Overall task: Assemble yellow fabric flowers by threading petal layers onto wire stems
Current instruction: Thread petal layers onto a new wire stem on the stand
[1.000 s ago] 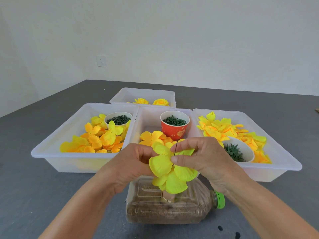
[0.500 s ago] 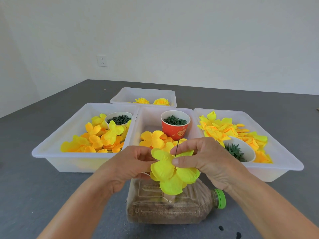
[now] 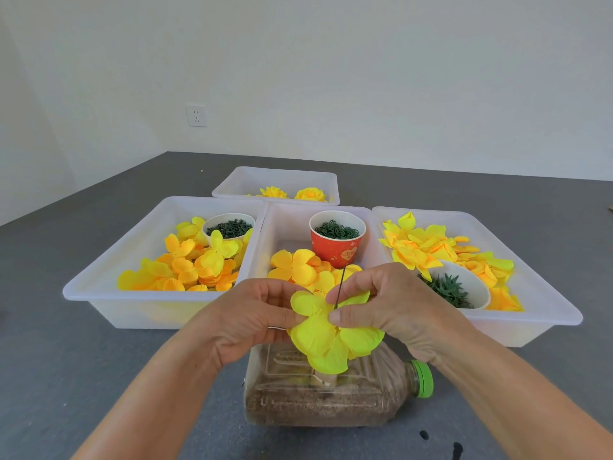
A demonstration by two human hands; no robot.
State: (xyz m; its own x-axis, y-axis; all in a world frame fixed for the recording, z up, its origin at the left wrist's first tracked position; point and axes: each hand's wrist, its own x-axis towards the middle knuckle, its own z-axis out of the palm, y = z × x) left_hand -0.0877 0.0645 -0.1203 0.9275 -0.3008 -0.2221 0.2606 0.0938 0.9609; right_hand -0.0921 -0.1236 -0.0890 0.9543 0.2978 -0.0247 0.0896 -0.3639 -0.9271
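Observation:
A bright yellow petal layer [image 3: 326, 340] sits on a thin dark wire stem [image 3: 340, 287] that pokes up through its centre. My left hand [image 3: 252, 323] pinches the petals' left edge. My right hand [image 3: 381, 303] pinches them at the centre beside the wire, thumb and forefinger either side. The stem's lower part is hidden behind the petals; it stands over a plastic bottle [image 3: 331, 396] filled with brown grains, lying on its side with a green cap at the right.
Three white trays [image 3: 99, 287] of loose yellow and orange petals stand behind my hands, with a red cup [image 3: 336, 244] and white bowl [image 3: 229, 227] of green rings and a bowl of green leaves [image 3: 457, 287]. A far tray [image 3: 275, 177] holds finished flowers.
The petal layer has slid slightly lower on the wire, leaving more stem showing above it. Both hands kept their pinch and shifted only a little.

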